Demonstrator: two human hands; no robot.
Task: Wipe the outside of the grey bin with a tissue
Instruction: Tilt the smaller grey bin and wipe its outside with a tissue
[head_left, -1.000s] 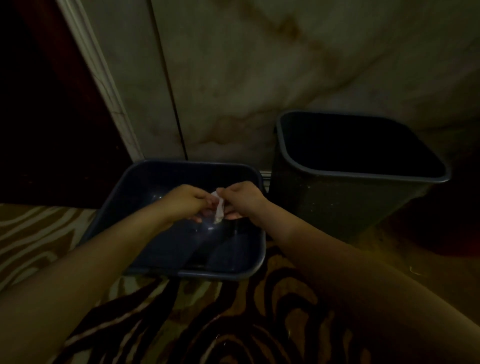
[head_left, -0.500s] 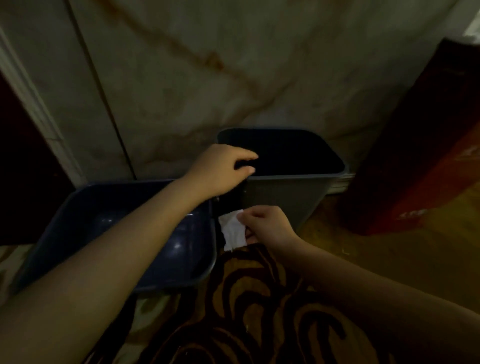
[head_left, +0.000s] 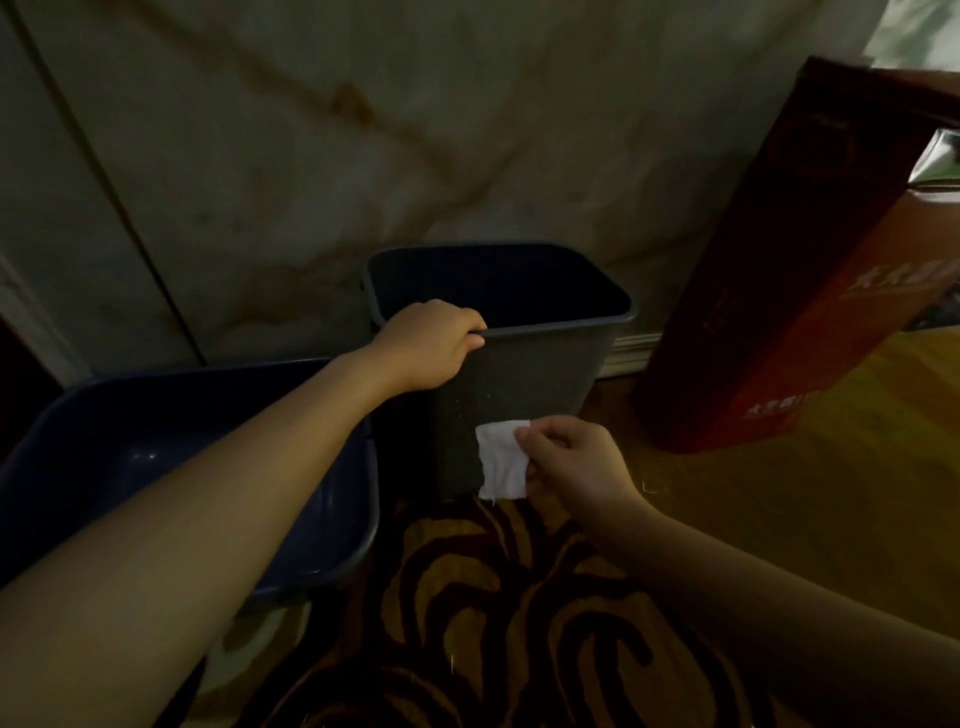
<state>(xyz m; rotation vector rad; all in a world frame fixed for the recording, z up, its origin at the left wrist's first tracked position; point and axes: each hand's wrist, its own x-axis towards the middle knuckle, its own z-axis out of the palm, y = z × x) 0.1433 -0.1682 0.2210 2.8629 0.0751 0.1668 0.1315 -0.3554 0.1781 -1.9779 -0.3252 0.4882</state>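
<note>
Standing upright against the wall (head_left: 467, 130), the bin (head_left: 530, 384) has its open top toward the camera and its near side facing the person. Over its near rim the left hand (head_left: 428, 348) is clenched, fingers (head_left: 470, 330) hooked inside and thumb outside. Below that hand and to its right, the tissue (head_left: 501, 460) hangs flat against the lower part of the near side. It is pinched at its right edge by the right hand (head_left: 576, 467), between thumb and fingertips (head_left: 524, 441); whether it presses on the plastic cannot be told. Left of the left forearm, a blue tub (head_left: 358, 525) sits just beside the bin. Under both arms lies a striped rug (head_left: 493, 613). Right of the right hand, well apart, a red box (head_left: 779, 291) leans on bare floor (head_left: 857, 467).
</note>
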